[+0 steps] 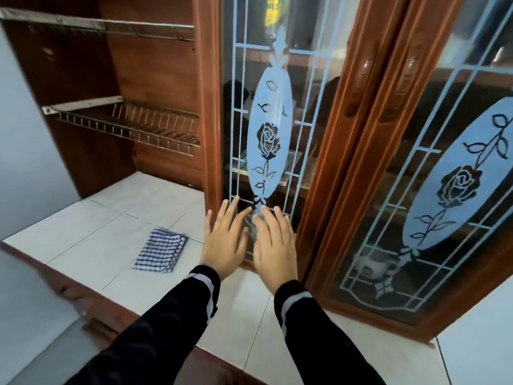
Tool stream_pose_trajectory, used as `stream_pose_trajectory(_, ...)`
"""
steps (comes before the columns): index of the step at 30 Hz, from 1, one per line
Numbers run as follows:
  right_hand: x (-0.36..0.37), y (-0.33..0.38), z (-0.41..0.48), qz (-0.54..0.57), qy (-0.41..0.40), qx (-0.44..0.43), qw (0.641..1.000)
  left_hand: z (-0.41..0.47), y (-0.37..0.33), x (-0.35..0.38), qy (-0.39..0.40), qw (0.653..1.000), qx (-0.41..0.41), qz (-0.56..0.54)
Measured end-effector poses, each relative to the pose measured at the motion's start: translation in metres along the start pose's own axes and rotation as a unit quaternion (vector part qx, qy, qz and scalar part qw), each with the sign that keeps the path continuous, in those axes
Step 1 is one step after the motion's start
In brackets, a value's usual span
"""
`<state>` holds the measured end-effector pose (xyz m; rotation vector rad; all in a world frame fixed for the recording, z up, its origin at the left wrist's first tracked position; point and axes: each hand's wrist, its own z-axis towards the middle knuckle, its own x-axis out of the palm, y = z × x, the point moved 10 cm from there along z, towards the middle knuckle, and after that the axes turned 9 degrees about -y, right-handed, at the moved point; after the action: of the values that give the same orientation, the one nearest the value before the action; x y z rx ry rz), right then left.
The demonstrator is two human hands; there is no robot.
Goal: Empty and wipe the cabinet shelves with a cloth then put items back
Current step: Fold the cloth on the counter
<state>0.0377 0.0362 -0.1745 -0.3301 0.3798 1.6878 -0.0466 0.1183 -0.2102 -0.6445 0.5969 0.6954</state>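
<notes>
Head view: left hand (224, 240) and right hand (273, 245) flat at the lower pane of the rose-etched glass cabinet door (269, 120), fingers straight, spread, holding nothing. Blue checked cloth (162, 254) on white tiled counter (125, 204), left of hands. Risk: pushing on glass — palms slip, door sticks. Count — two such doors, two steel wire racks (130, 126), one cloth.

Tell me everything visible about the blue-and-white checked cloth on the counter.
The blue-and-white checked cloth looks like woven fabric, folded into a rough rectangle with stacked layers showing along its right edge. It lies flat on the white tiled counter, left of the left hand and apart from it. Nothing rests on it.
</notes>
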Motion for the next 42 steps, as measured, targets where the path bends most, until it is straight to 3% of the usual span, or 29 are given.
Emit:
stream_pose_trajectory(9, 0.109, 0.067, -0.038, 0.04, 0.177, 0.036, 0.983, -0.056, 0.145, 0.011, 0.084, 0.985, -0.143, 0.043)
stream_pose_trajectory(13, 0.157, 0.092, -0.053, 0.056, 0.236, 0.063, 0.968, -0.087, 0.204, 0.033, 0.21, 0.953, -0.208, 0.069)
stream_pose_trajectory(19, 0.225, 0.123, -0.082, 0.078, 0.32, 0.076, 0.941, -0.113, 0.256, 0.054, 0.313, 0.923, -0.221, 0.043)
stream_pose_trajectory(29, 0.294, 0.15, -0.111, 0.051, 0.445, 0.076, 0.891, -0.115, 0.3, 0.061, 0.354, 0.919, -0.175, 0.019)
stream_pose_trajectory(38, 0.337, 0.144, -0.111, 0.099, 0.431, 0.097, 0.892, -0.084, 0.334, 0.081, 0.365, 0.923, -0.119, 0.012)
stream_pose_trajectory(42, 0.348, 0.136, -0.097, 0.117, 0.344, 0.121, 0.924, -0.062, 0.349, 0.088, 0.354, 0.929, -0.108, 0.006)
